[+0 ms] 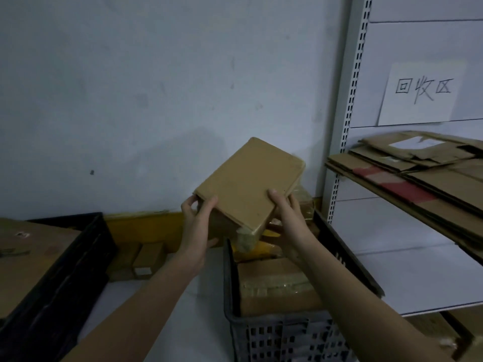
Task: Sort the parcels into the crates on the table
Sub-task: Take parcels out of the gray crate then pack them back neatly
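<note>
Both hands grip a brown box (248, 182), tilted, above the grey crate (282, 333) at 6 o'clock: left hand (198, 226) curls round its near-left corner, right hand (288, 218) round its near-right edge. The crate holds taped parcels (274, 286). At 9 o'clock, a black crate (65, 278) holds a cardboard parcel (28, 254).

The parcel (248, 182) is plain matt brown cardboard, with glossy clear tape wrinkled over its lower corner. The crate (287, 335) beneath is dark perforated plastic, the packages in it (274, 286) cardboard banded in shiny tape. The shelf upright (347, 100) looks like pale painted metal, and on the shelf lies flattened corrugated cardboard (418, 173).
</note>
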`<state>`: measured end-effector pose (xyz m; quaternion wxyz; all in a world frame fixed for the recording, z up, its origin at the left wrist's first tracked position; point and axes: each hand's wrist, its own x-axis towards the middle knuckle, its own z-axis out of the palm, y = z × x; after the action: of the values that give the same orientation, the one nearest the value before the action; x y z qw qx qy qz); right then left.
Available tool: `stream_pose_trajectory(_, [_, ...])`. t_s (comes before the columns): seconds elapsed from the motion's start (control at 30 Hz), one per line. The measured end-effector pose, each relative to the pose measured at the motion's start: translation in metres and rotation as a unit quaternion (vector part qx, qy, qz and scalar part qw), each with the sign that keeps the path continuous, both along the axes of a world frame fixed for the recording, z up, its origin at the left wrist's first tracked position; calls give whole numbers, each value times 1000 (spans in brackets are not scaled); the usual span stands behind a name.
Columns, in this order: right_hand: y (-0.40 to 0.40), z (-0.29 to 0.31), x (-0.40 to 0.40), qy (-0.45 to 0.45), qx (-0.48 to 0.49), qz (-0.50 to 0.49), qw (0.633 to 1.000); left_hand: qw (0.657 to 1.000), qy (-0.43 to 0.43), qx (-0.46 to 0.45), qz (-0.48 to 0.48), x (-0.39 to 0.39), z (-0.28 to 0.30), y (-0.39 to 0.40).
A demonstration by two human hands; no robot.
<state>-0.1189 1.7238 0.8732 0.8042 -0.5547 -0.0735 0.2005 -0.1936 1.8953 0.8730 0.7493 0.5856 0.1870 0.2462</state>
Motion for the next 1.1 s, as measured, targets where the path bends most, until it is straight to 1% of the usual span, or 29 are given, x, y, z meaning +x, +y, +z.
stream_pose_trajectory(0.1, [1,5,6,-1,-30,-8,1000,999,38,18,-25,-11,4,22])
stream_pose_trajectory(0.2, [7,5,11,-21,-76,1,997,996,67,45,-43,-22,15,40])
stream_pose_trajectory(0.27, [15,1,14,-36,-104,12,994,991,92,53,-81,-27,20,49])
stream_pose_trajectory(0.33, [23,-2,13,-47,-117,24,992,983,121,78,-112,-28,20,54])
stream_pose_trajectory(0.4, [30,-4,12,-53,-121,27,991,980,137,89,-113,-28,16,58])
stream_pose_trajectory(0.53, [37,-6,12,-45,-111,57,991,986,124,65,-90,-26,11,65])
stream_pose_trajectory(0.6, [38,-7,14,-56,-121,80,988,991,105,52,-72,-25,8,69])
stream_pose_trajectory(0.63, [39,-7,17,-64,-132,76,986,993,95,46,-62,-25,6,72])
stream_pose_trajectory(0.67, [39,-9,22,-73,-147,54,985,994,87,42,-51,-25,4,75])
stream_pose_trajectory(0.73, [37,-14,36,-95,-182,-34,978,996,80,37,-24,-26,1,82])
stream_pose_trajectory(0.8, [31,-23,54,-124,-218,-118,961,997,77,22,2,-27,-3,90])
stream_pose_trajectory(0.87, [25,-35,70,-135,-264,-153,943,997,70,-3,24,-29,-8,97])
stream_pose_trajectory(0.93, [22,-51,84,-105,-320,-143,931,997,60,-15,39,-31,-16,102])
stream_pose_trajectory(1.0, [23,-65,92,-59,-358,-108,926,997,50,-22,48,-32,-23,107])
stream_pose_trajectory(1.1, [31,-76,98,-12,-330,-77,941,997,61,-20,51,-36,-34,117])
